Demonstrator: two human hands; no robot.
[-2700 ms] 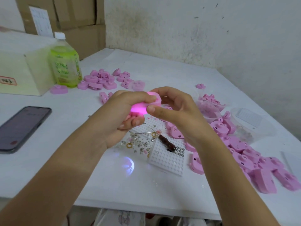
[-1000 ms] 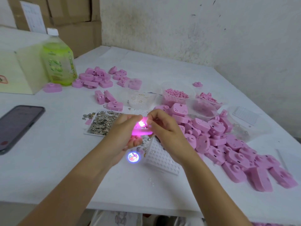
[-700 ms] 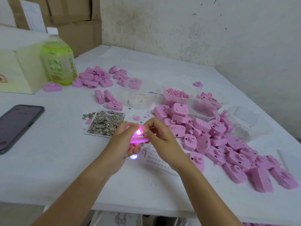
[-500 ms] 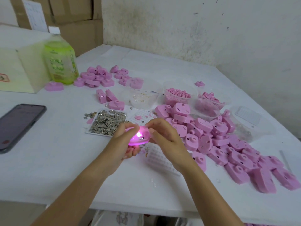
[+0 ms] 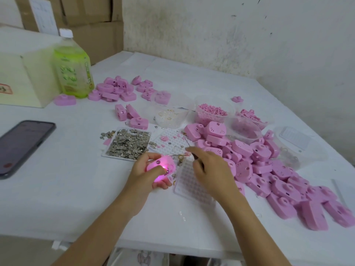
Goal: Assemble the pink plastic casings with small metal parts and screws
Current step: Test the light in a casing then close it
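Head view: the left hand (image 5: 146,175) grips a glowing pink plastic casing (image 5: 162,166) just above the white table (image 5: 76,189), beside a white studded plastic tray (image 5: 192,185), while the right hand (image 5: 211,169) pinches a thin metal screwdriver (image 5: 176,154) by its dark handle.

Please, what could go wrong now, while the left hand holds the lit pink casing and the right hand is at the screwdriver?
1. The screwdriver lies with its thin shaft pointing toward the left hand, which grips the glowing casing. A hasty lift might poke that hand.
2. Small loose parts lie beside the white grid tray, close to the right hand. A sweep of the wrist could scatter them.
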